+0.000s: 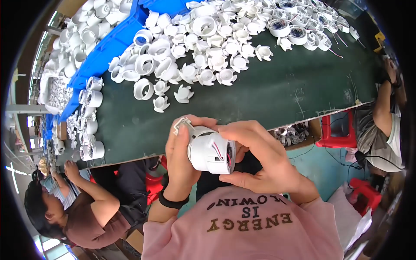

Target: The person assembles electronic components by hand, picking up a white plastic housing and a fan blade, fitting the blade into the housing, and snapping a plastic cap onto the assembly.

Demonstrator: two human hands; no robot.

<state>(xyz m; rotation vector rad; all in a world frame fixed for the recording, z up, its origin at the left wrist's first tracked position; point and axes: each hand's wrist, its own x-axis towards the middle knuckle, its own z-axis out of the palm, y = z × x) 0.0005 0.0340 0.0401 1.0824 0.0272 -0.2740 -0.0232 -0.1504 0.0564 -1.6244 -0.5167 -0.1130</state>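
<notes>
Just off the green table (277, 93) edge, the white cylindrical housing (211, 151) sits between both hands: left hand (181, 160) grips its side, right hand (260, 158) cups its open end.

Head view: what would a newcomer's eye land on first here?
First, the white round housing with red and black wires, held between the left hand and right hand at centre. Behind it, a heap of white plastic parts covers the dark green table, beside blue bins at upper left.
</notes>
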